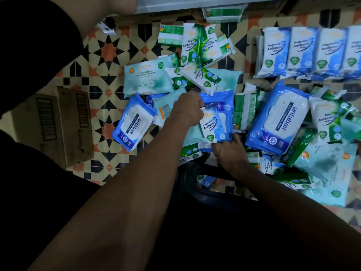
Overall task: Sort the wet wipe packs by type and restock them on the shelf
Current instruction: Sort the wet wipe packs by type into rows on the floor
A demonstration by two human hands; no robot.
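Both of my forearms reach forward from the bottom edge toward a heap of wipe packs on a patterned tile floor. My right hand (231,153) sits nearer to me, fingers curled down at the lower end of a small blue-and-white fragrance-free pack (212,126); whether it grips the pack or only touches it, I cannot tell. My left hand (187,108) is just beyond, fingers curled and pinching the pack's upper end. So the pack lies between my hands, its long axis running away from me, tipped a little to the left, resting on a large blue pack (220,102). Further out and well to the right, a tidy row of matching fragrance-free packs (304,51) stands side by side. I judge the pack belongs there, so the coming move goes up and right, with my right hand the nearer one. Green pine packs (197,44) lie jumbled beyond the heap. At the far top edge, a pale shelf edge (195,3) shows.
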